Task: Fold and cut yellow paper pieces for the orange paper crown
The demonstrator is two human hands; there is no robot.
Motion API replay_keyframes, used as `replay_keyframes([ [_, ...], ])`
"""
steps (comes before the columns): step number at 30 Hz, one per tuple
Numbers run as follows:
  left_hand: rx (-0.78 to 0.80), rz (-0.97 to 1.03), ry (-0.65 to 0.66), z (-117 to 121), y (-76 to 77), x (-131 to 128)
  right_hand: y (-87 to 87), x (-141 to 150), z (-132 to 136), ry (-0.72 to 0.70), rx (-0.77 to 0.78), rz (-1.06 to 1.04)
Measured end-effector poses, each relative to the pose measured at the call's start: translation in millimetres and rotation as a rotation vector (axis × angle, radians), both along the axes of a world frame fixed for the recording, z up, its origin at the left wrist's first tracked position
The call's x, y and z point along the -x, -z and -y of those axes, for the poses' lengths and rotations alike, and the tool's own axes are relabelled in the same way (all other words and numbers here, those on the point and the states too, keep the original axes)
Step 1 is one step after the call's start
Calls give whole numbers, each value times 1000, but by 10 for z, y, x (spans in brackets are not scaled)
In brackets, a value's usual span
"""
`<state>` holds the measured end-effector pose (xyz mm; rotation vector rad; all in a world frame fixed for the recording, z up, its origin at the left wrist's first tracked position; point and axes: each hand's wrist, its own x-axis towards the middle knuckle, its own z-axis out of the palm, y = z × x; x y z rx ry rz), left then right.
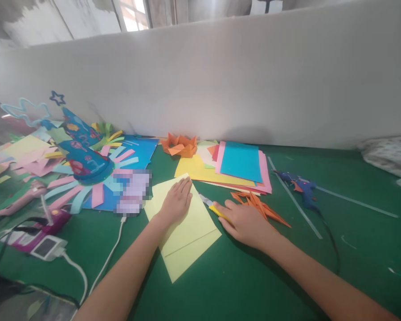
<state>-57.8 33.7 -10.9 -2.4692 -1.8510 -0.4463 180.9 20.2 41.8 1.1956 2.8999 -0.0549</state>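
Observation:
A pale yellow sheet of paper [190, 223] lies slanted on the green table, with a fold line across its near end. My left hand [177, 196] rests flat on the sheet's upper part, fingers stretched out. Just right of the paper, my right hand [247, 223] grips a yellow utility knife [217, 211]. Its blade points up and left, close to the sheet's right edge. Behind the right hand sits a spiky orange folded-paper piece [263, 209], partly covered by that hand.
Stacked coloured sheets [240, 159] and an orange paper ring [179, 145] lie at the back. A blue glue gun [305, 189] with glue sticks is right. Party hats [83, 156], a pink glue gun [23, 198] and a power strip [47, 247] with cables occupy the left.

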Motion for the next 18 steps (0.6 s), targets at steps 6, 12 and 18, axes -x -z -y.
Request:
replay_keyframes([
  [6,-13,13,-1,-15,53,22,-23,102,-90,15,-10,21],
  [12,1,24,-25,-8,59,15,-40,180,-186,9,-14,9],
  [18,-23,-4,72,92,-126,18,2,32,-233,-59,6,-87],
])
